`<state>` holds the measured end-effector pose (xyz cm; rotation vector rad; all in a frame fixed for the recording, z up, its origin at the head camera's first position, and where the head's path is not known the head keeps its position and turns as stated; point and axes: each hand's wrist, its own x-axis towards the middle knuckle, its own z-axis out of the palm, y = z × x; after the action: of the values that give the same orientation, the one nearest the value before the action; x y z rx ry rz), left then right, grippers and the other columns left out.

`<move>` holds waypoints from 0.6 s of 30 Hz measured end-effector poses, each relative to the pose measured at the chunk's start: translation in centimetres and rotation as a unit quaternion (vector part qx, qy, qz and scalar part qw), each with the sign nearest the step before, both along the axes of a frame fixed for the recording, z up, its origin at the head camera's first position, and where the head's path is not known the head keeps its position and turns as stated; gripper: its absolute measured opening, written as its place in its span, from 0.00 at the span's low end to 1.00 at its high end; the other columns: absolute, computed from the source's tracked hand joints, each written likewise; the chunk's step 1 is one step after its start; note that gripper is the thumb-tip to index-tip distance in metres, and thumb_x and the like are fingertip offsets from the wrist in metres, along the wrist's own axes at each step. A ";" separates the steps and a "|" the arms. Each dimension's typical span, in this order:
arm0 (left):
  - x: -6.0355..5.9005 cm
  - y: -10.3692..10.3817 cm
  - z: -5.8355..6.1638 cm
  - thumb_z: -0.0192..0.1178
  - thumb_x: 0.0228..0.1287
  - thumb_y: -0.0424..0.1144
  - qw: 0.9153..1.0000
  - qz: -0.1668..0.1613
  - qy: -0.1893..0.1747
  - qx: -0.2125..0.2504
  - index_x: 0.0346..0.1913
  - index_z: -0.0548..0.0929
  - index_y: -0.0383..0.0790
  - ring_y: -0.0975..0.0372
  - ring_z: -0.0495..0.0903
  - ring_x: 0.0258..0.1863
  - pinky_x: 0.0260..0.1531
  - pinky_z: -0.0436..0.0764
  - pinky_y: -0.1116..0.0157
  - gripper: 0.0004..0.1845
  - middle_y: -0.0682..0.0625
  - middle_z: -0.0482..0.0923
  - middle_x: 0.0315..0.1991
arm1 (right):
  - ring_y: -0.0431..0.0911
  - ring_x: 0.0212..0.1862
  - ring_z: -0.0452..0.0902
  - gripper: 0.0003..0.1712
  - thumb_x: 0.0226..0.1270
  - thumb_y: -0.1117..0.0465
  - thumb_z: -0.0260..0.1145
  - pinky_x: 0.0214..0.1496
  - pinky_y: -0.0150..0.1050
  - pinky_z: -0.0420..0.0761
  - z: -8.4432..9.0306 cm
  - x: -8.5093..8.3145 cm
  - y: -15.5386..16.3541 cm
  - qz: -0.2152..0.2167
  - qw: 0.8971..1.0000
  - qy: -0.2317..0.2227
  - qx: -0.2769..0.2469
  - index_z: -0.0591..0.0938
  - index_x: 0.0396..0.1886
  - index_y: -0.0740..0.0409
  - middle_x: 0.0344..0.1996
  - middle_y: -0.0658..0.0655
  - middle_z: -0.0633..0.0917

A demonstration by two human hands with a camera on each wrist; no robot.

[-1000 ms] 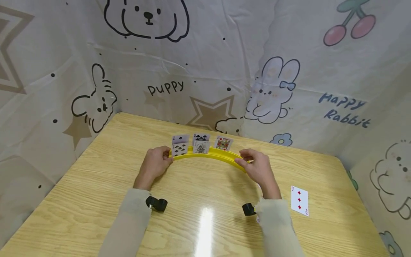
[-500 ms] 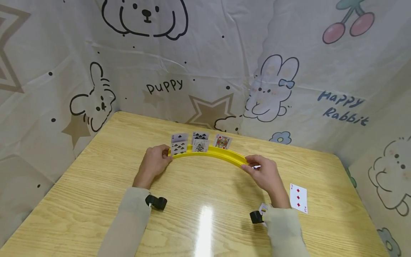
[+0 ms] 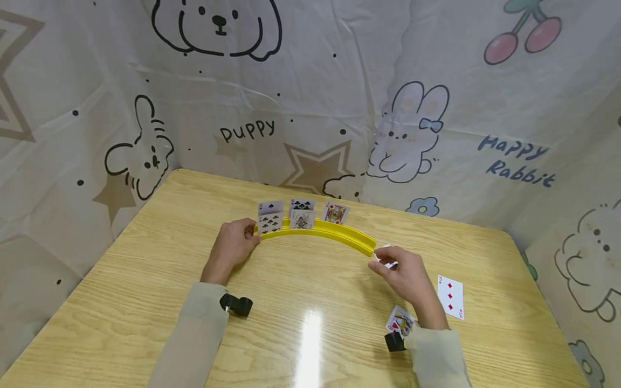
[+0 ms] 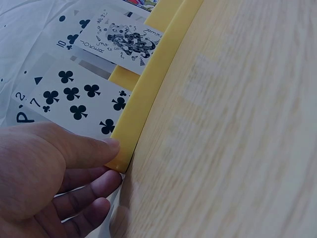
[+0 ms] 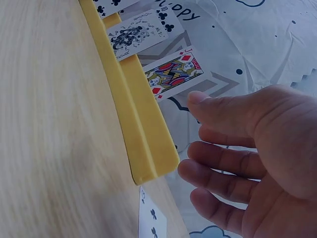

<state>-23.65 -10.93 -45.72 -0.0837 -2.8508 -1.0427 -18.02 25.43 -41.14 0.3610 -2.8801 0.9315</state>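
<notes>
A curved yellow playing card holder point(image 3: 342, 233) stands on the table. My left hand point(image 3: 232, 247) grips its left end, thumb against the front, the other fingers curled by the end. My right hand point(image 3: 405, 274) is just off the right end, fingers loosely bent around nothing. In the holder's slots stand a seven of clubs point(image 4: 79, 96) before a two, a joker point(image 4: 124, 42) before a ten of clubs point(image 4: 72, 37), and a jack of diamonds point(image 5: 174, 74). A clubs card point(image 5: 151, 218) lies at the right end, partly hidden by my right hand in the head view.
A three of diamonds point(image 3: 450, 297) lies face up on the wooden table point(image 3: 301, 285) at the right. Beside my right sleeve, a red face card point(image 3: 400, 320) lies partly covered by the black wrist camera point(image 3: 395, 341). A printed cloth point(image 3: 310, 81) hangs behind the table.
My right hand has let go of the holder's right end and drawn back toward the lower right. More of the face card and the clubs card shows. The left hand keeps its grip.
</notes>
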 end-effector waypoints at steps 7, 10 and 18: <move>0.0 0.1 -0.1 0.63 0.52 0.38 1.000 0.002 0.000 0.000 0.47 0.78 0.35 0.61 0.74 0.30 0.31 0.74 0.64 0.19 0.48 0.78 0.35 | 0.41 0.32 0.74 0.20 0.53 0.52 0.67 0.34 0.36 0.76 -0.4 1.0 0.5 0.006 1.000 -0.017 0.005 0.81 0.42 0.60 0.33 0.53 0.82; 0.0 0.2 -0.2 0.63 0.52 0.38 1.000 0.004 -0.001 -0.001 0.48 0.78 0.35 0.61 0.74 0.30 0.30 0.74 0.64 0.19 0.48 0.78 0.35 | 0.41 0.32 0.74 0.20 0.53 0.54 0.68 0.34 0.36 0.76 -0.7 1.4 0.8 0.003 1.000 -0.021 0.008 0.81 0.43 0.61 0.32 0.52 0.81; 0.0 0.1 -0.1 0.63 0.52 0.38 1.000 0.003 0.000 -0.002 0.47 0.78 0.36 0.62 0.74 0.30 0.30 0.74 0.64 0.19 0.48 0.78 0.35 | 0.43 0.36 0.74 0.21 0.54 0.52 0.66 0.36 0.36 0.76 -1.4 2.4 1.7 -0.005 0.999 -0.036 -0.002 0.80 0.45 0.58 0.36 0.54 0.81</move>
<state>-23.61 -10.82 -45.81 -0.0750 -2.8522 -1.0353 -15.66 27.17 -42.55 0.3192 -2.9410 0.9671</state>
